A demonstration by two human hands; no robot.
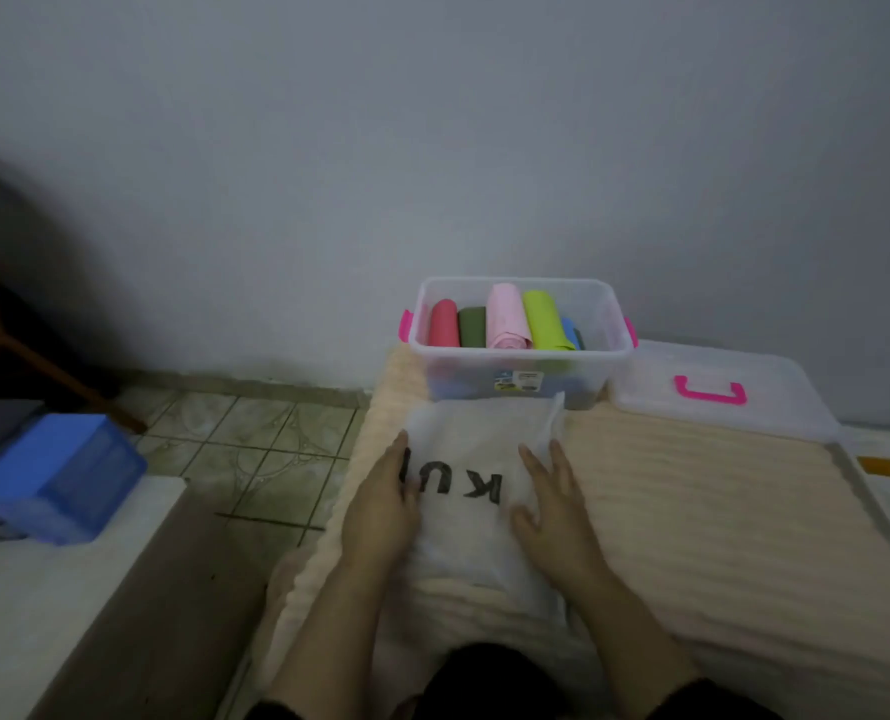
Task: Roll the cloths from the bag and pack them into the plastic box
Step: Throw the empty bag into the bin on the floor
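Both hands, left (380, 504) and right (552, 504), lay open and flat on the white bag (476, 459), gripping nothing; behind the bag stood the plastic box (518, 366) of rolled cloths (508, 319).

Black block letters run across a white bag (479, 491) lying flat on a cream cover, seen upside down from the wearer's side: "K" and "U" are legible, while a third letter is partly hidden under the left hand (380, 504), which lies flat on the bag. A small sticker label (518, 380), blue and yellow, sits on the near wall of the clear plastic box (609, 356) just beyond the bag; its print is too small and blurred to read.
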